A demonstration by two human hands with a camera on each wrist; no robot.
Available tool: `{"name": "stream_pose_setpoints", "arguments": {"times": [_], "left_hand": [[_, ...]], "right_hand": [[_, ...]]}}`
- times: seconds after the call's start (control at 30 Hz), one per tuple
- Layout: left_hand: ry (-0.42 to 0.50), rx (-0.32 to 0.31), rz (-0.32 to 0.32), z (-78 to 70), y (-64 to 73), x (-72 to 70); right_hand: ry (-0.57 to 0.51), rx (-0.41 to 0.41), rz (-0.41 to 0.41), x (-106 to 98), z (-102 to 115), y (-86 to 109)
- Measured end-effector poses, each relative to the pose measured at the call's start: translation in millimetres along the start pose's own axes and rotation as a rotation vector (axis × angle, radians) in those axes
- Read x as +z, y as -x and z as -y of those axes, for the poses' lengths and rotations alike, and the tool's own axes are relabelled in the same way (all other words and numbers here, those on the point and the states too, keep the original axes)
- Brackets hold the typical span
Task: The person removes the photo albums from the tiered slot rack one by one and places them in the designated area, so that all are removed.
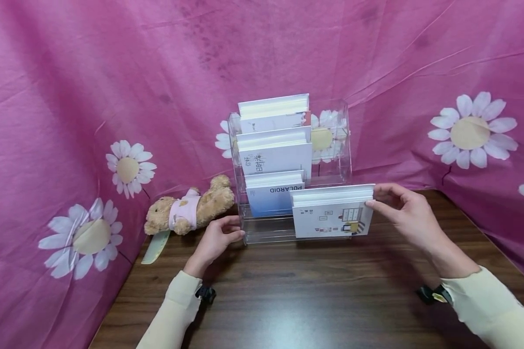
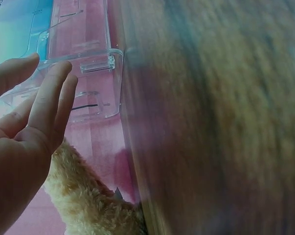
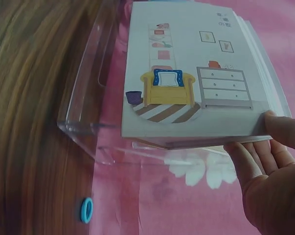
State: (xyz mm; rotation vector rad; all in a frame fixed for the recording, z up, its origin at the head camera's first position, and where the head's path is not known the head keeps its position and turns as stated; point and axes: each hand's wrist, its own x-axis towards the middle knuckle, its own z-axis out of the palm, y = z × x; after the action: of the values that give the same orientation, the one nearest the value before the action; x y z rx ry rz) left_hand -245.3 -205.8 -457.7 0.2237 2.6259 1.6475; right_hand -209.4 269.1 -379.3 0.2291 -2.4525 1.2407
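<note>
My right hand (image 1: 412, 213) pinches the right edge of a white photo album (image 1: 332, 218), thumb in front and fingers behind. Its cover carries a drawn yellow armchair and a chest of drawers. The album stands upright and overlaps the lowest tier of a clear acrylic rack (image 1: 266, 232) at the right. Three more albums fill the left side of the tiers above: a blue POLAROID one (image 1: 272, 201), a white one (image 1: 279, 160) and another (image 1: 272, 121) at the top. My left hand (image 1: 216, 242) is at the rack's lower left corner, fingers nearly straight along its side.
Left of the rack lies a plush bear (image 1: 185, 208) in a pink top, partly over a pale green comb (image 1: 155, 247). A blue ring (image 3: 86, 210) rests by the table edge in the right wrist view. Pink daisy cloth (image 1: 397, 58) surrounds the wooden table (image 1: 297, 291).
</note>
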Motion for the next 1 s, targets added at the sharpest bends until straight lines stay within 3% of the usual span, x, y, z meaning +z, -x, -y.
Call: {"name": "stream_pose_setpoints", "arguments": {"times": [0.37, 0.6, 0.77, 1.0], "left_hand": [[0.0, 0.005, 0.006, 2.0, 0.1, 0.4], [0.023, 0.002, 0.004, 1.3, -0.4, 0.9], [0.069, 0.006, 0.017, 1.8, -0.5, 1.5], [0.065, 0.009, 0.026, 3.8, -0.3, 0.6]], "right_hand": [[0.006, 0.013, -0.036, -25.7, -14.3, 1.4], [-0.081, 0.025, -0.045, -43.6, -26.9, 2.6], [-0.086, 0.04, -0.078, -58.8, -37.1, 3.0], [-0.148, 0.053, -0.113, -75.8, -48.9, 2.2]]}}
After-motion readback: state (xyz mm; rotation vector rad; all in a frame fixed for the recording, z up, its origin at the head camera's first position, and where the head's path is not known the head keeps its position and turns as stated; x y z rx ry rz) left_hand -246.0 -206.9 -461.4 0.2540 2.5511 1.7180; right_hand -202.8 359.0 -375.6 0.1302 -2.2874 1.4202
